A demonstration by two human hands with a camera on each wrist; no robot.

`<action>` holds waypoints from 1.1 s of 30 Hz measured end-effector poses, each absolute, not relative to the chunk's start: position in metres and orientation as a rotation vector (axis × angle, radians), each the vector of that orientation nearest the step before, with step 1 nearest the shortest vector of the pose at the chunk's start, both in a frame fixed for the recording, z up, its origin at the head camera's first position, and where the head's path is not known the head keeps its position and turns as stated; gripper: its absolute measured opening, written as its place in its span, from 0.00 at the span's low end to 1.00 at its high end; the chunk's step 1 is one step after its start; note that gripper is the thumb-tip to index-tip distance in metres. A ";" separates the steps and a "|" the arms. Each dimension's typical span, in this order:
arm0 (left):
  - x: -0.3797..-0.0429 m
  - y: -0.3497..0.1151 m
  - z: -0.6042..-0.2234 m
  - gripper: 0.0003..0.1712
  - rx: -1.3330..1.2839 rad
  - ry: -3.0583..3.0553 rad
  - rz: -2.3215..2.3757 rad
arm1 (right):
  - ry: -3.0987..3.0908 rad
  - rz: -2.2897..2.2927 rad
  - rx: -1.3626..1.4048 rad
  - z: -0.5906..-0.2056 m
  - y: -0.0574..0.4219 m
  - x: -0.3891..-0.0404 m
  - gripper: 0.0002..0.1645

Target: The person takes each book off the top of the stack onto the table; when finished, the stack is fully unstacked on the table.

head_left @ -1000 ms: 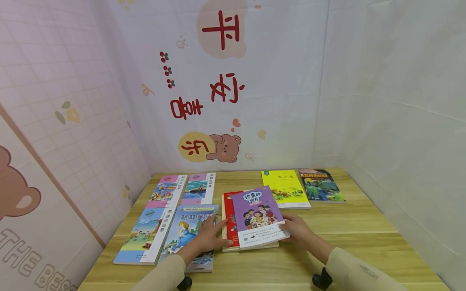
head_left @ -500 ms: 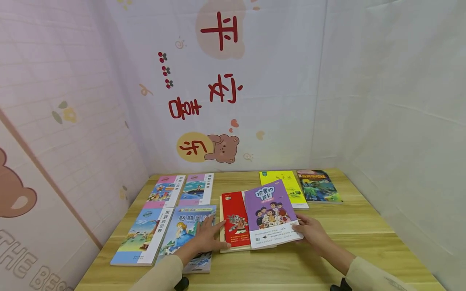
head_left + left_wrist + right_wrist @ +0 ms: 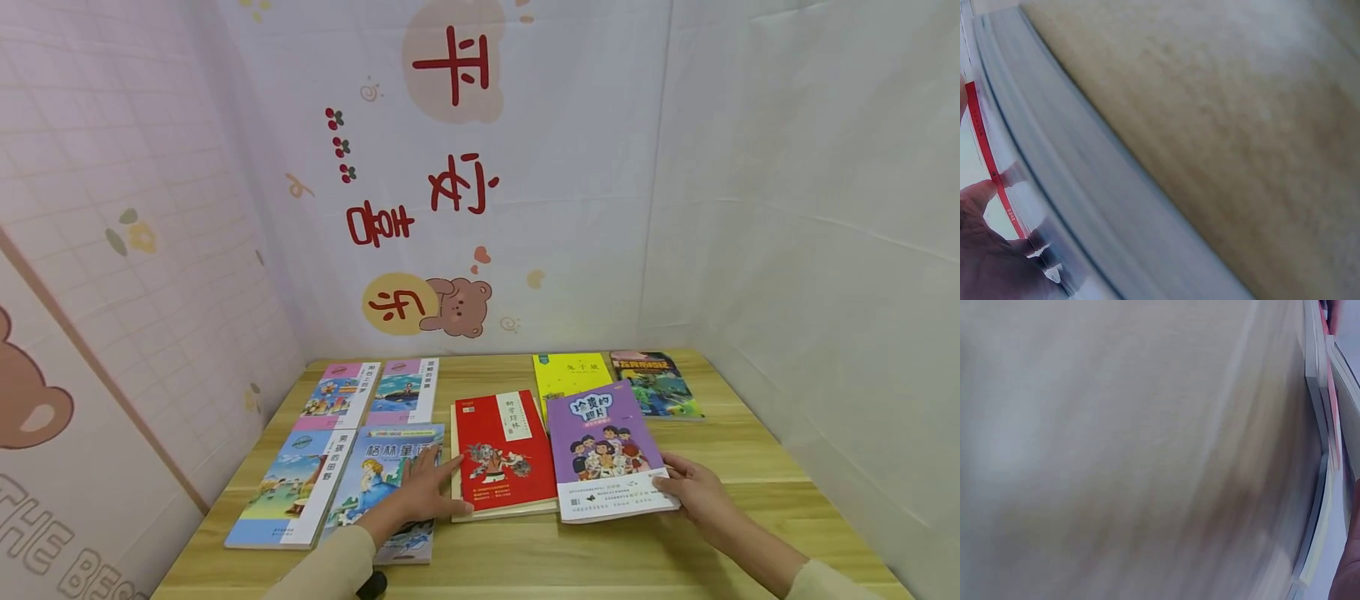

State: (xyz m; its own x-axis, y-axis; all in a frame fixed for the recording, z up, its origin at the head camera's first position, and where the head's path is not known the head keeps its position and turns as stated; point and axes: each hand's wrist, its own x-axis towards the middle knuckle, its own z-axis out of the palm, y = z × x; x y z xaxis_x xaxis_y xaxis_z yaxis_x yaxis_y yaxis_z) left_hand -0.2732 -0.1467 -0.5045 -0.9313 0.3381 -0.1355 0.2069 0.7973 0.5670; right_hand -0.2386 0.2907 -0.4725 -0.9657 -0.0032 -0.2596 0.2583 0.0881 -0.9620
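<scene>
In the head view my right hand (image 3: 693,492) pinches the lower right edge of a purple book (image 3: 600,442), thumb on its cover. The purple book is slightly tilted, right of a red book (image 3: 498,475), and overlaps a yellow book (image 3: 570,375) behind. My left hand (image 3: 423,492) lies over a blue fairy-tale book (image 3: 375,467), fingers spread, thumb and a fingertip at the red book's left edge. Another cream-edged book (image 3: 455,467) shows beneath the red one. In the left wrist view the left hand (image 3: 991,256) touches the red book's spine (image 3: 986,150).
At the left lie a green-and-blue book (image 3: 288,483) and two pink-blue books, one (image 3: 341,396) behind it and another (image 3: 405,392) beside that. A dark green book (image 3: 656,383) lies far right. White cloth walls (image 3: 570,250) enclose the wooden table (image 3: 750,500).
My right hand has carried the purple book rightward off the red book, whose whole cover now shows. My left hand has stayed at the red book's left edge.
</scene>
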 end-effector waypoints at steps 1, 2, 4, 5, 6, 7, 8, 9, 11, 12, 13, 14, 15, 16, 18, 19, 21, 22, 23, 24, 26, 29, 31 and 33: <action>-0.273 -0.147 -0.505 0.53 0.420 2.757 0.826 | 2.161 -1.968 0.255 -0.472 0.295 -0.236 0.41; -0.274 -0.147 -0.505 0.53 0.418 2.757 0.827 | 2.156 -1.956 0.266 -0.472 0.299 -0.233 0.41; -0.273 -0.147 -0.504 0.53 0.416 2.756 0.829 | 2.147 -1.926 0.264 -0.471 0.306 -0.226 0.42; -0.273 -0.147 -0.504 0.53 0.414 2.756 0.829 | 2.147 -1.904 0.264 -0.472 0.309 -0.223 0.42; -0.273 -0.147 -0.504 0.53 0.412 2.757 0.827 | 2.142 -1.892 0.280 -0.472 0.312 -0.220 0.42; -0.273 -0.147 -0.504 0.53 0.410 2.759 0.827 | 2.137 -1.877 0.284 -0.473 0.314 -0.217 0.42; -0.272 -0.147 -0.504 0.53 0.408 2.761 0.828 | 2.134 -1.866 0.308 -0.474 0.316 -0.214 0.42; -0.272 -0.147 -0.504 0.53 0.406 2.764 0.824 | 2.124 -1.860 0.317 -0.475 0.318 -0.212 0.42; -0.271 -0.147 -0.505 0.53 0.402 2.770 0.821 | 2.107 -1.862 0.331 -0.478 0.322 -0.208 0.43; -0.271 -0.147 -0.505 0.53 0.404 2.773 0.821 | 2.097 -1.863 0.321 -0.480 0.323 -0.206 0.43; -0.271 -0.147 -0.505 0.53 0.403 2.774 0.822 | 2.090 -1.867 0.316 -0.481 0.324 -0.204 0.43; -0.272 -0.146 -0.506 0.53 0.404 2.775 0.821 | 2.084 -1.868 0.308 -0.483 0.325 -0.203 0.43; -0.272 -0.146 -0.506 0.53 0.404 2.776 0.821 | 2.078 -1.874 0.301 -0.484 0.325 -0.202 0.44; -0.272 -0.146 -0.506 0.53 0.402 2.776 0.821 | 2.075 -1.880 0.302 -0.485 0.325 -0.202 0.44; -0.272 -0.145 -0.506 0.54 0.398 2.775 0.820 | 2.077 -1.877 0.304 -0.487 0.324 -0.202 0.44; -0.273 -0.145 -0.507 0.53 0.396 2.773 0.820 | 2.081 -1.872 0.321 -0.488 0.323 -0.203 0.44; -0.273 -0.145 -0.506 0.53 0.390 2.768 0.818 | 2.109 -1.837 0.332 -0.490 0.322 -0.204 0.42; -0.273 -0.145 -0.506 0.53 0.389 2.767 0.818 | 2.155 -1.788 0.328 -0.490 0.321 -0.206 0.41; -0.273 -0.145 -0.506 0.53 0.389 2.764 0.818 | 2.218 -1.722 0.309 -0.491 0.321 -0.207 0.41; -0.273 -0.145 -0.506 0.53 0.388 2.762 0.819 | 2.291 -1.646 0.287 -0.490 0.321 -0.208 0.41; -0.272 -0.145 -0.505 0.53 0.393 2.761 0.818 | 2.441 -1.497 0.238 -0.487 0.320 -0.210 0.40; -0.272 -0.145 -0.504 0.53 0.399 2.762 0.821 | 2.582 -1.347 0.180 -0.478 0.316 -0.215 0.43; -0.272 -0.145 -0.504 0.54 0.403 2.765 0.821 | 2.582 -1.365 0.185 -0.473 0.309 -0.220 0.42; -0.271 -0.145 -0.504 0.54 0.399 2.765 0.824 | 2.550 -1.411 0.198 -0.471 0.302 -0.225 0.41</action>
